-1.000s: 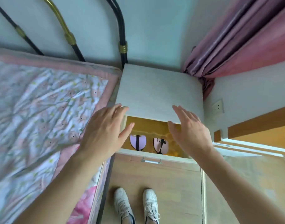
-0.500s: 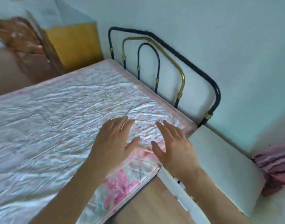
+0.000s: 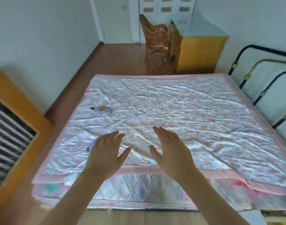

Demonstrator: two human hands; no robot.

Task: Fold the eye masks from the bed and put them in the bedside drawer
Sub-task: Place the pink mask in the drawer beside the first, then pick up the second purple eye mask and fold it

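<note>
Surface: a wide bed (image 3: 171, 111) covered by a crinkled, shiny floral quilt with a pink border (image 3: 236, 172); a quilted mattress side shows below the near edge.
Room: pale walls, brown wooden floor (image 3: 116, 57), a white door (image 3: 116, 20) at the far end, a woven rattan chair (image 3: 156, 41) beside a yellow wooden cabinet (image 3: 199, 54) past the far edge of the bed.
Headboard: black and brass metal rails (image 3: 259, 75) on the right, against the wall.
Left side: an orange wooden frame with dark slats (image 3: 12, 127) stands close along the bed.
Eye masks: one pale mask with an orange spot and a dark strap end (image 3: 102, 109) lies flat near the left edge of the quilt, well apart from both hands; a second lilac mask (image 3: 91, 146) peeks out just beside and partly under the left hand.
Left hand (image 3: 106, 153): open, fingers spread, palm down over the quilt, holding nothing; whether it touches the lilac mask I cannot tell.
Right hand (image 3: 173, 151): open, fingers loosely spread, above the quilt, empty.
Writing: none readable; the picture is motion-blurred.
Open room: the middle and right of the quilt are bare; floor runs along the left side toward the door.
</note>
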